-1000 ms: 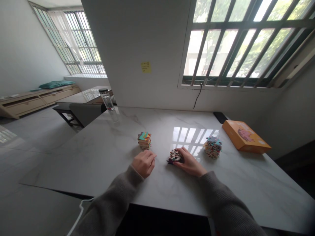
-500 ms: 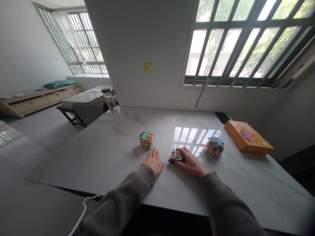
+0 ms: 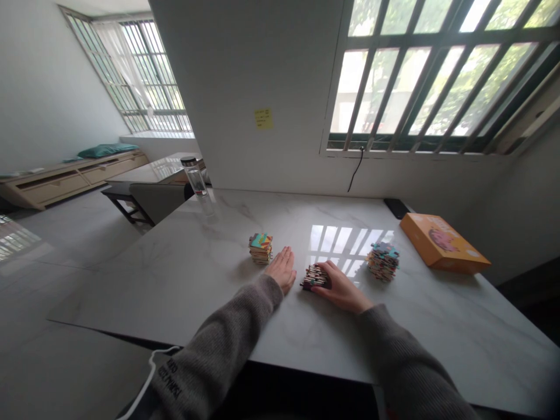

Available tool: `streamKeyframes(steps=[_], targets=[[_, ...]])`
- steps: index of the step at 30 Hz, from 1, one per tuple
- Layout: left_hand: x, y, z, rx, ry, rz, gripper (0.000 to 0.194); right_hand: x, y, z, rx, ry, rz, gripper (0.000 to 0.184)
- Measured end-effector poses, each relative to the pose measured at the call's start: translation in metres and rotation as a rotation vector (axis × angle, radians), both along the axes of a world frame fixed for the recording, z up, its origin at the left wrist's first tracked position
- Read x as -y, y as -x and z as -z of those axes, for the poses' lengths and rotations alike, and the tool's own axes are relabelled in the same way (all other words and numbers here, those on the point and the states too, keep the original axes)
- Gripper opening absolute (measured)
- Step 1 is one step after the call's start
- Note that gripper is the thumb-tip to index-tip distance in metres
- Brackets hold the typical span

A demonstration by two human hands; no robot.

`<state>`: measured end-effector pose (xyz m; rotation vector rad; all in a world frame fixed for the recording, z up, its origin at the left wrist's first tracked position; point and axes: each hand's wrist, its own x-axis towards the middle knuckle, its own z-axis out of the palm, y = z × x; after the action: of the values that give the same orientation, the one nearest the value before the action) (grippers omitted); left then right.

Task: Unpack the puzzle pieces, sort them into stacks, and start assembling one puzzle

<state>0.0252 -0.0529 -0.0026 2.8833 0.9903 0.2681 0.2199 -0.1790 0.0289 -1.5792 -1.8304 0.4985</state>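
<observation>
On marble tabletop (image 3: 184,274) | left hand (image 3: 283,269) flat, empty | right hand (image 3: 341,293) cupping puzzle stack (image 3: 315,277) (orange box (image 3: 444,243) beyond)

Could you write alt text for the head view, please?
A person's right hand rests on a stack of puzzle pieces on a marble table, the left hand beside another stack; a third stack sits further right.

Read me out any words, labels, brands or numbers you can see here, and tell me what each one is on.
No text here is legible enough to quote.
Yellow sticky note on the wall: handwritten lines, too small to read.
Orange box on the table: printing on the lid, too blurred to read.
Grey left sleeve: printed lettering, too blurred and folded to read.
</observation>
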Motion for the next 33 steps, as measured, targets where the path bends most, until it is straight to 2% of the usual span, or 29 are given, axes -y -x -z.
streamKeyframes(steps=[4,10,16,23,29,33], targets=[[-0.011,-0.001,-0.003,-0.030,0.044,-0.065,0.067,0.001,0.000,-0.001,-0.005,-0.014,0.004,0.044],[-0.022,0.010,0.001,-0.057,0.043,-0.149,0.069,0.000,-0.002,0.003,-0.007,-0.016,0.005,0.046],[-0.044,0.040,0.005,-0.064,0.014,-0.217,0.067,-0.001,-0.002,0.003,-0.014,-0.009,0.001,0.046],[-0.066,0.081,-0.001,-0.055,0.050,-0.281,0.062,0.000,-0.002,0.002,0.000,0.019,0.004,0.046],[-0.086,0.110,0.009,-0.016,0.041,-0.316,0.061,0.000,-0.001,0.001,-0.002,0.027,0.005,0.045],[-0.093,0.119,0.013,-0.009,0.052,-0.328,0.062,0.000,-0.001,0.000,-0.012,0.017,0.014,0.045]])
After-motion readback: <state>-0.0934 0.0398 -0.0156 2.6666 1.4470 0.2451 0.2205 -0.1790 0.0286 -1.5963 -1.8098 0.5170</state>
